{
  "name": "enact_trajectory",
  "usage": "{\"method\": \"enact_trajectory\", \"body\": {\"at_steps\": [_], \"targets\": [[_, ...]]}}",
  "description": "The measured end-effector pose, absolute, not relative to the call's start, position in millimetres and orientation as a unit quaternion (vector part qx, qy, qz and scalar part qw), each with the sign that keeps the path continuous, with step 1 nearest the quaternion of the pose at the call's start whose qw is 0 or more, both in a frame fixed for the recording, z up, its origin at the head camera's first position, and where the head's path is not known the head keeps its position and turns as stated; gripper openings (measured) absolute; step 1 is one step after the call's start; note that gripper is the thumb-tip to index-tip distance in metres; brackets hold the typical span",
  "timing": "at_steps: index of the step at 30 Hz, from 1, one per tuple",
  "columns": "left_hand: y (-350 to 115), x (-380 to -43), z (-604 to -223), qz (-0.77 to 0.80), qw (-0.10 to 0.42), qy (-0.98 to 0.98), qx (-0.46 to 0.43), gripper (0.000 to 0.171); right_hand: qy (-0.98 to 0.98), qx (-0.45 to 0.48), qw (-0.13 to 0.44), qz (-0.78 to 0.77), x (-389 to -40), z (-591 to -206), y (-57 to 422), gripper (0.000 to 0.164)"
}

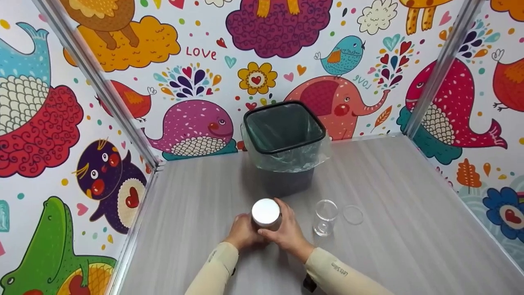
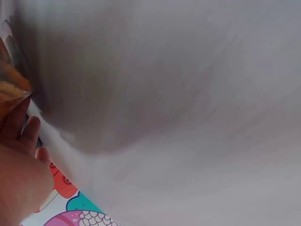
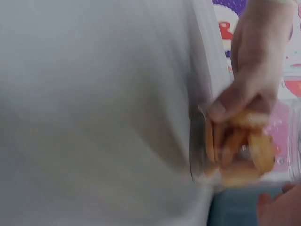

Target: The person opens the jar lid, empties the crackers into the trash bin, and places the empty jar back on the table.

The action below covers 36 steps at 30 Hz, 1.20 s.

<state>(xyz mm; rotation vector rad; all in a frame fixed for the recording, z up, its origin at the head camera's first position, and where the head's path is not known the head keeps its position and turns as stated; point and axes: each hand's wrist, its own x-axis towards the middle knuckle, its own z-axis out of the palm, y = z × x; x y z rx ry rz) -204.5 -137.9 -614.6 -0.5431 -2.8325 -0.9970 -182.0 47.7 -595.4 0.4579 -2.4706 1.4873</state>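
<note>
A clear jar (image 3: 275,175) with a white lid (image 1: 266,210) is held between both hands above the table. Through its wall, several orange-brown pieces (image 3: 235,146) show in the right wrist view. My left hand (image 1: 242,231) grips the jar's lower body, its thumb lying across the wall in the right wrist view. Up near the lid, my right hand (image 1: 291,231) curls its thumb and fingers round the jar from the right. Only part of the right hand appears at the right wrist view's lower corner. Orange contents and the left hand (image 2: 23,179) fill the left wrist view's left edge.
To the right of the hands stands an open clear jar (image 1: 324,227), with a clear round lid or ring (image 1: 353,215) flat beside it. Behind the hands is a dark bin (image 1: 286,180) lined with a translucent bag (image 1: 282,162). Patterned walls (image 1: 200,131) border the table (image 1: 196,192).
</note>
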Motion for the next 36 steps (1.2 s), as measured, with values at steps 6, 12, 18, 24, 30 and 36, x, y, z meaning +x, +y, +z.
{"method": "enact_trajectory", "body": {"at_steps": [6, 12, 18, 24, 30, 36], "targets": [[-135.2, -204.8, -617.7, -0.315, 0.036, -0.932, -0.177, 0.073, -0.848, 0.133, 0.117, 0.500, -182.8, -596.3, 44.4, 0.098], [-134.6, -203.1, -617.2, -0.323, 0.035, -0.930, -0.169, 0.073, -0.825, 0.183, 0.070, 0.530, -194.9, -593.0, 55.6, 0.094], [-136.3, -204.0, -613.9, -0.326, 0.045, -0.929, -0.171, 0.069, -0.795, 0.242, 0.011, 0.556, -212.0, -587.2, 68.0, 0.091], [-137.0, -204.8, -616.8, -0.326, 0.050, -0.928, -0.175, 0.069, -0.807, 0.238, 0.018, 0.541, -207.7, -586.9, 68.4, 0.096], [-139.1, -204.9, -615.9, -0.327, 0.047, -0.928, -0.171, 0.072, -0.831, 0.159, 0.081, 0.527, -182.5, -596.9, 52.1, 0.101], [-138.2, -205.6, -614.2, -0.321, 0.045, -0.929, -0.179, 0.074, -0.841, 0.129, 0.099, 0.516, -173.1, -598.9, 44.9, 0.100]]}}
